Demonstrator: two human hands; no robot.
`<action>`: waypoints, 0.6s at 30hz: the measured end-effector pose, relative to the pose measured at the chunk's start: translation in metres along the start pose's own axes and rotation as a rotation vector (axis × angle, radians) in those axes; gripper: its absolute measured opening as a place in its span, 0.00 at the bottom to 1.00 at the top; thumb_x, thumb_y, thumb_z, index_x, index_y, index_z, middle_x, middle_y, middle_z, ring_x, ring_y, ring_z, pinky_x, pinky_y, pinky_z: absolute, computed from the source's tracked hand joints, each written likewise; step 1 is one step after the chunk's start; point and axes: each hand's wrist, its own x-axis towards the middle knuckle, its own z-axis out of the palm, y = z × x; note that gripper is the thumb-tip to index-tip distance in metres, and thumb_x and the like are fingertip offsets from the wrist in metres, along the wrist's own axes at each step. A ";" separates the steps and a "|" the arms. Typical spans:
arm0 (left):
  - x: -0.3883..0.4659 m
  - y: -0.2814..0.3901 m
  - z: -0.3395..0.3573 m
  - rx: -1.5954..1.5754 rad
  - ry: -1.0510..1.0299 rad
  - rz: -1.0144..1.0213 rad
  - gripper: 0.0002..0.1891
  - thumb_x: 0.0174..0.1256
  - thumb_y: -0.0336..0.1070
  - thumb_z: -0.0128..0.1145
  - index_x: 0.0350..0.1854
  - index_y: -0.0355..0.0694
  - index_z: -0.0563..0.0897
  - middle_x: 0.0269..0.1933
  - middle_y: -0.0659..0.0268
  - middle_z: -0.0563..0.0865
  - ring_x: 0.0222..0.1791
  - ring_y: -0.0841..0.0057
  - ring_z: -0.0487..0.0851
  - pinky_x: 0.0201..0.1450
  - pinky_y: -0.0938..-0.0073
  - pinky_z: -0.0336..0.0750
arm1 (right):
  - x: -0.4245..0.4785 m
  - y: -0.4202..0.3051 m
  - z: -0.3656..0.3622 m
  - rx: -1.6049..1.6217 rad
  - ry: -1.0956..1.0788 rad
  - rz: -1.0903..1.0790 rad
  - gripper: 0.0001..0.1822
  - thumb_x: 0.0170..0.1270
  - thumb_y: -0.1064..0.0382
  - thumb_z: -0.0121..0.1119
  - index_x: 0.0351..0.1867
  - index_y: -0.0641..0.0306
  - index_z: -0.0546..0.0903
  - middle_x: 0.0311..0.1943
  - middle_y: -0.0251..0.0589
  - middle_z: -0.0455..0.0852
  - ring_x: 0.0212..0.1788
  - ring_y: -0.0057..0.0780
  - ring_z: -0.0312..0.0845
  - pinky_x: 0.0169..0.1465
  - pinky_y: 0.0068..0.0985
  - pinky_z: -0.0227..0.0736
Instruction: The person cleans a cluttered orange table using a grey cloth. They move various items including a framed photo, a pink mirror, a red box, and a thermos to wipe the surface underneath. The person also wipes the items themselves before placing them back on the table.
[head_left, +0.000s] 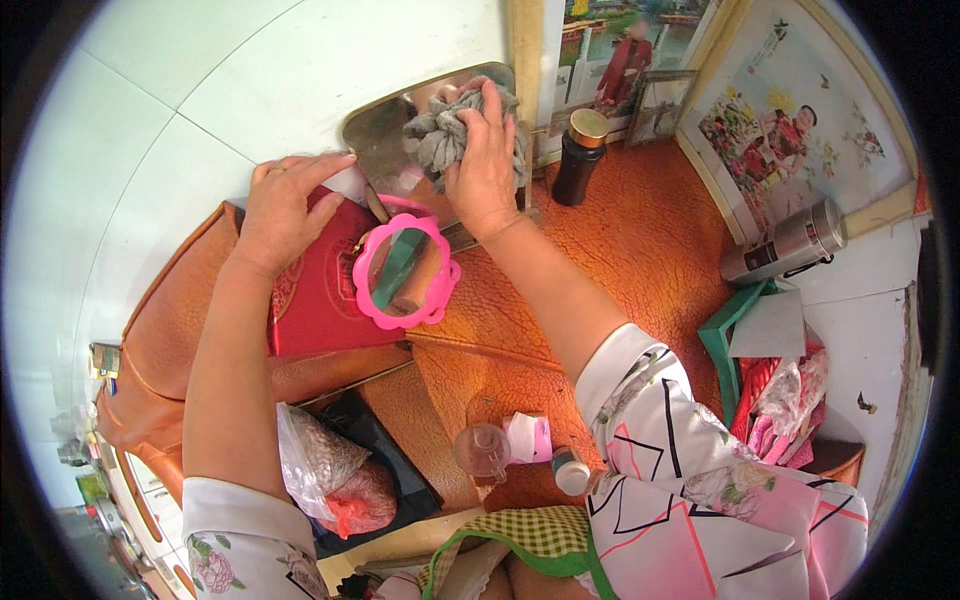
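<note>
My right hand (484, 169) presses a crumpled grey cloth (442, 135) against a rectangular mirror (386, 146) that leans on the tiled wall. To its left, my left hand (289, 206) is raised by the mirror's left edge, fingers spread and nothing visible in them; whether a fingertip touches the edge I cannot tell. Below and between the hands stands a small mirror with a pink scalloped frame (362, 281). Behind it is a red box (315, 315) with gold decoration, partly hidden by my left hand and the pink mirror.
A dark jar with a gold lid (577, 161), framed pictures (795, 142) and a steel flask (784, 240) stand at the right. A green box (720, 337) holds plastic packets. Nearer are a clear cup (481, 451), a pink-and-white box (529, 437), a white-capped bottle (571, 476) and a plastic bag (304, 457).
</note>
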 end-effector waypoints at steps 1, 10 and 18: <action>0.002 0.001 -0.001 0.008 -0.003 -0.002 0.24 0.58 0.33 0.61 0.60 0.52 0.79 0.57 0.68 0.84 0.57 0.70 0.78 0.65 0.65 0.59 | -0.004 -0.001 -0.001 0.012 -0.017 0.026 0.32 0.45 0.82 0.56 0.56 0.65 0.67 0.72 0.59 0.53 0.73 0.57 0.50 0.73 0.55 0.45; -0.001 -0.001 0.001 -0.009 0.039 0.021 0.23 0.58 0.33 0.61 0.59 0.52 0.80 0.55 0.67 0.84 0.56 0.70 0.78 0.63 0.64 0.61 | 0.012 -0.016 -0.031 0.216 -0.011 -0.076 0.37 0.44 0.84 0.59 0.60 0.63 0.66 0.63 0.53 0.62 0.64 0.56 0.63 0.65 0.39 0.65; 0.002 0.001 -0.001 0.005 0.004 0.006 0.24 0.58 0.33 0.61 0.60 0.51 0.80 0.56 0.68 0.84 0.56 0.70 0.79 0.63 0.65 0.61 | 0.015 -0.010 -0.030 -0.249 0.024 -0.109 0.30 0.47 0.74 0.63 0.57 0.62 0.76 0.60 0.46 0.71 0.59 0.50 0.66 0.60 0.44 0.62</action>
